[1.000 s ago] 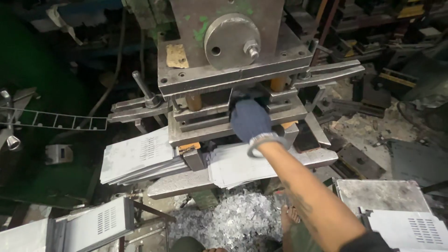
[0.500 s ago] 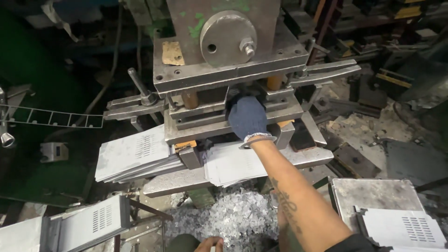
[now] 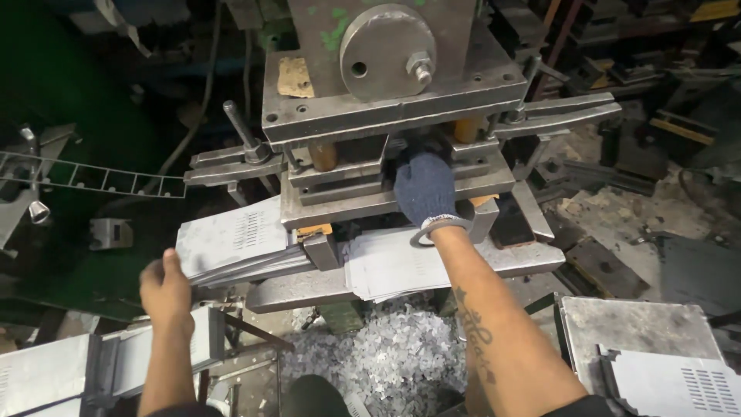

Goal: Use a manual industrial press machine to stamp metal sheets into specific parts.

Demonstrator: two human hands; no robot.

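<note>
We face a heavy steel punch press [image 3: 386, 93], its die block at mid-frame. A pile of shiny metal offcuts [image 3: 386, 363] lies on the floor beneath it. To the press's left sits a stack of slotted sheet-metal panels [image 3: 231, 239], fanned so single sheets can be taken; a second stack [image 3: 394, 266] rests on the press bed in front. Our right hand [image 3: 424, 189], gloved in dark knit, reaches into the die gap; its grip is hidden, so we cannot tell what it holds. Our bare left hand [image 3: 164, 287] is loosely curled, touching the left stack's near edge.
</note>
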